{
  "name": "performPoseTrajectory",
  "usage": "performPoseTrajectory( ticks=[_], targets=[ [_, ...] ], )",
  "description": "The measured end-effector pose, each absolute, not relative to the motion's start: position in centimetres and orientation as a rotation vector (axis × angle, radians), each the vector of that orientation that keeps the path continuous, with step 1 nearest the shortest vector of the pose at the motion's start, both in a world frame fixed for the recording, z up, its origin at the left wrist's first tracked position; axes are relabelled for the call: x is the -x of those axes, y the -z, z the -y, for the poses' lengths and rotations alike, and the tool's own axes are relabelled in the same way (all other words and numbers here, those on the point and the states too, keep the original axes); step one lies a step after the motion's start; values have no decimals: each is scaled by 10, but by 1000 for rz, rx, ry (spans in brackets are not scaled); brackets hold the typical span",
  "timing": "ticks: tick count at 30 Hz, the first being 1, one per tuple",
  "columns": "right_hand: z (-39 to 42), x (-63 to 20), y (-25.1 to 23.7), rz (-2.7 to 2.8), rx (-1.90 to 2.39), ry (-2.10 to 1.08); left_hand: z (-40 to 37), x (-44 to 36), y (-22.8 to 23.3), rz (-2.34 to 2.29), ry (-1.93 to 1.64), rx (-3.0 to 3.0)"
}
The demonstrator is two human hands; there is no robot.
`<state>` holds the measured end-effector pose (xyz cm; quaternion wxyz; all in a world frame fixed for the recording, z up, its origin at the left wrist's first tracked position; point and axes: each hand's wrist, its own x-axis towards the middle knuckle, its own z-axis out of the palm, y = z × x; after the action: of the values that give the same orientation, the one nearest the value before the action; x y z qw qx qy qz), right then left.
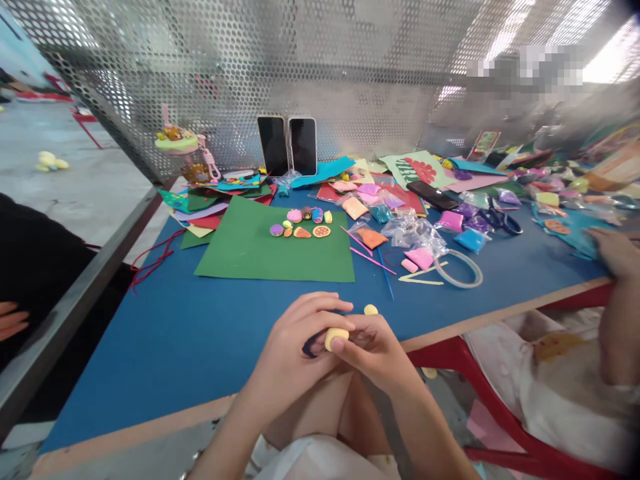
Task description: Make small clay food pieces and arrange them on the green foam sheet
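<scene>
Two bare hands meet at the near edge of a blue worktop (pixel 165 333). The left hand (pixel 287 357) and the right hand (pixel 373 353) pinch between their fingertips one soft, rounded lump of yellow clay (pixel 336 337); both hands are closed narrowly around it, just above the worktop's wooden rim. Something dark sits beneath the lump, too hidden by the fingers to name. One smaller yellow clay piece (pixel 371 309) lies on the worktop just beyond the right hand.

Farther back lies one flat green paper sheet (pixel 260 250). On it sit about nine small clay figures (pixel 303 224), rounded and many-coloured; their exact count is hard to make out. Two dark phones (pixel 288 145) stand upright, side by side, against a perforated metal wall (pixel 225 60). To their left is a stack of coloured papers (pixel 210 200) with a small toy-like ornament (pixel 176 140) above it.

To the right, many small clear plastic bags of coloured clay (pixel 400 223) lie scattered. Near them are one clear tape ring (pixel 459 268), two thin pink sticks (pixel 365 250), one black phone lying flat (pixel 433 195) and one pair of scissors (pixel 500 220).

Another person's hand (pixel 615 252) rests at the far right, the arm cut off by the frame. One more hand (pixel 10 319) shows at the left edge. Red chair frame (pixel 480 393) shows below the worktop.
</scene>
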<state>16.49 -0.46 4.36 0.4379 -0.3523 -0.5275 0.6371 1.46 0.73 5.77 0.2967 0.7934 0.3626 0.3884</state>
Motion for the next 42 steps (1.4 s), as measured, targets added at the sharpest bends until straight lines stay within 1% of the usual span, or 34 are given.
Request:
performPoseTrajectory(
  ticks=[7,14,16,24,26,28,31,34,37,39,42],
  targets=[
    [2,-168,-41,1307,788,-1625,-5,-18,-57,-958,-1117,-2107],
    [1,-180,-40,1320,779,-1715,-9,-12,-70,-905,-906,-2208],
    [0,-181,-41,1276,748,-1738,-10,-11,-72,-923,-899,-2220],
    [-1,-170,-34,1091,817,-1609,-9,-16,-68,-1113,-1007,-2207],
    [-3,-170,-32,956,773,-1650,-10,-16,-68,-1109,-1038,-2207],
    [-7,-167,-34,699,688,-1713,-10,-18,-66,-1087,-1044,-2246],
    [-16,-157,-41,373,520,-1777,-10,-26,-60,-1060,-981,-2380],
    [-24,-144,-46,289,403,-1815,-8,-33,-52,-1091,-878,-2468],
    [-27,-136,-45,279,372,-1823,-5,-36,-47,-1161,-829,-2482],
    [-27,-133,-42,275,372,-1815,-3,-36,-49,-1202,-853,-2436],
    [-25,-131,-37,257,412,-1808,1,-43,-54,-1254,-984,-2282]
  ],
)
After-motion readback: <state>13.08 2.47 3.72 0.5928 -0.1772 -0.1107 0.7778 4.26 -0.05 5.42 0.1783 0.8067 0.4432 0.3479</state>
